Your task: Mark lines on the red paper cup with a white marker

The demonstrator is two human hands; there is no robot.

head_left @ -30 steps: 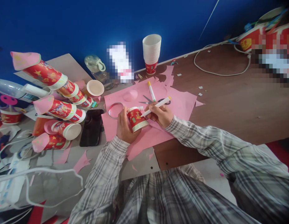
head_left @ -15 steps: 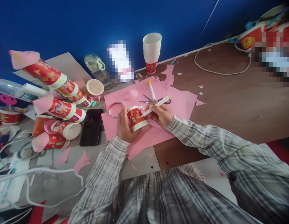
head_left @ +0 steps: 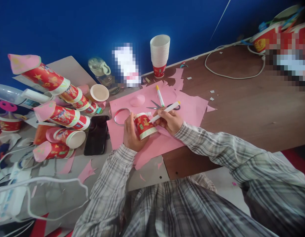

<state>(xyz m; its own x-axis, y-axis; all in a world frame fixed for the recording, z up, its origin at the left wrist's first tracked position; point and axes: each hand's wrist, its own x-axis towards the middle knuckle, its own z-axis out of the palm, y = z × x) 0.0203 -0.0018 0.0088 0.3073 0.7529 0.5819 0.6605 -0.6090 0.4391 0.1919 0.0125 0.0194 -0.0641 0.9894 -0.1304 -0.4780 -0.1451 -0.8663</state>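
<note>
My left hand (head_left: 132, 133) grips a red paper cup (head_left: 144, 125) with gold print, tilted over pink paper (head_left: 189, 121). A white marker (head_left: 166, 111) with a yellow end is held in my right hand (head_left: 169, 121), its tip at the cup's printed side. Behind my right hand lie scissors (head_left: 156, 106), partly covered by the marker and hand, and a second marker (head_left: 160, 95) with a yellow end. A roll of clear tape (head_left: 122, 117) rests left of the cup, and a small pink cone (head_left: 137, 100) sits behind it.
Nested paper cups (head_left: 160, 56) stand by the blue wall. To the left are a black phone (head_left: 96, 135), a clear bottle (head_left: 100, 70), an open cup (head_left: 99, 92) and several pink-topped cup rockets (head_left: 61, 113). A white cable (head_left: 235, 78) loops at the back right.
</note>
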